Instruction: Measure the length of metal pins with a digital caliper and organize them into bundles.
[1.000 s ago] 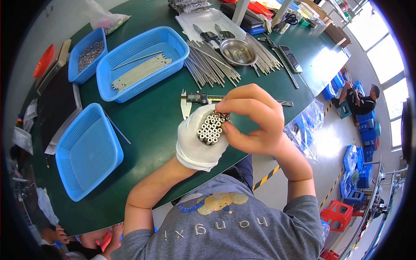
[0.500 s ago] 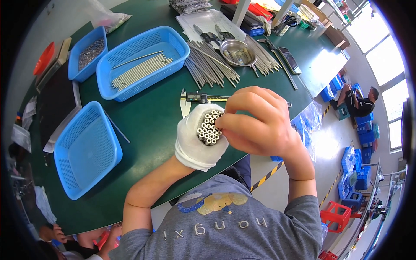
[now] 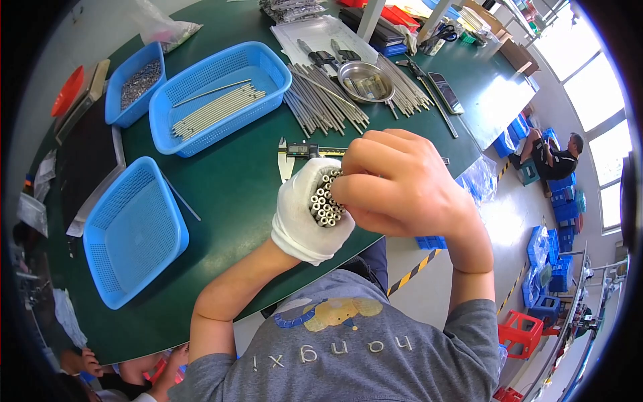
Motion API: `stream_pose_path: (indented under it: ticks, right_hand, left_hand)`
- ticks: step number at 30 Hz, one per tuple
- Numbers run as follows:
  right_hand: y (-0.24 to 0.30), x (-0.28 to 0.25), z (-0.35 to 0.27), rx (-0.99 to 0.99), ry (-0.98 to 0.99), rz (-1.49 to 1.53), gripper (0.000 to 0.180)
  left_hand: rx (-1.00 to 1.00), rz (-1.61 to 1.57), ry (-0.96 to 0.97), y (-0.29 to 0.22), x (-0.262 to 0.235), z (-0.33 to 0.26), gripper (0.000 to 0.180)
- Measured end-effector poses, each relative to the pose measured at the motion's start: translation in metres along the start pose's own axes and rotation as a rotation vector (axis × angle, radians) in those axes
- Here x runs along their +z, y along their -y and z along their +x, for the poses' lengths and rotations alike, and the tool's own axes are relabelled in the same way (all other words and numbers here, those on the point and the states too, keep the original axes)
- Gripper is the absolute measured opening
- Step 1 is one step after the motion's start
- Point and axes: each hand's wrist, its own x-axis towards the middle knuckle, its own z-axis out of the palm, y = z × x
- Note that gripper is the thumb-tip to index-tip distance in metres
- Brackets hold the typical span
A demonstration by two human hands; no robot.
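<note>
My left hand (image 3: 300, 218), in a white glove, is wrapped round a bundle of thin metal tubes (image 3: 326, 209) whose hollow ends face up. Bare, my right hand (image 3: 405, 184) has its fingers curled in a pinch at the right side of the tube ends. Whatever the fingertips hold there is hidden behind the hand. Just beyond both hands a digital caliper (image 3: 305, 151) lies on the green table (image 3: 234, 208), partly covered by them.
An unfilled blue basket (image 3: 137, 234) stands at the left. Behind it, another blue basket (image 3: 221, 137) holds metal rods (image 3: 221, 110), beside a blue bin (image 3: 112, 100) of small metal parts. Loose rods (image 3: 321, 104), a steel bowl (image 3: 366, 82) and a phone (image 3: 446, 92) lie at the back.
My right hand has shifted slightly left over the tube ends, covering more of them. The gloved left hand has turned a little and still grips the bundle.
</note>
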Motion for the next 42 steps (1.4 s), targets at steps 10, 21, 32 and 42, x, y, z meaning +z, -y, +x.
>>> stream_pose_path:
  ticks: [10,21,32,42]
  right_hand:
    - [-0.002,-0.005,-0.001,-0.069,0.069,0.038,0.018]
    - [0.005,0.01,-0.016,0.127,-0.151,0.137,0.018]
    - [0.017,0.02,-0.028,0.381,-0.256,0.473,0.019]
    - [0.031,0.049,-0.039,0.688,-0.568,0.58,0.014]
  left_hand:
    - [0.004,-0.009,0.039,-0.004,-0.003,0.004,0.037]
    - [0.012,-0.089,0.051,0.002,-0.003,0.004,0.031]
    - [-0.197,-0.217,0.084,0.012,0.005,-0.004,0.038]
    - [0.061,-0.014,0.198,0.015,0.0,0.004,0.027]
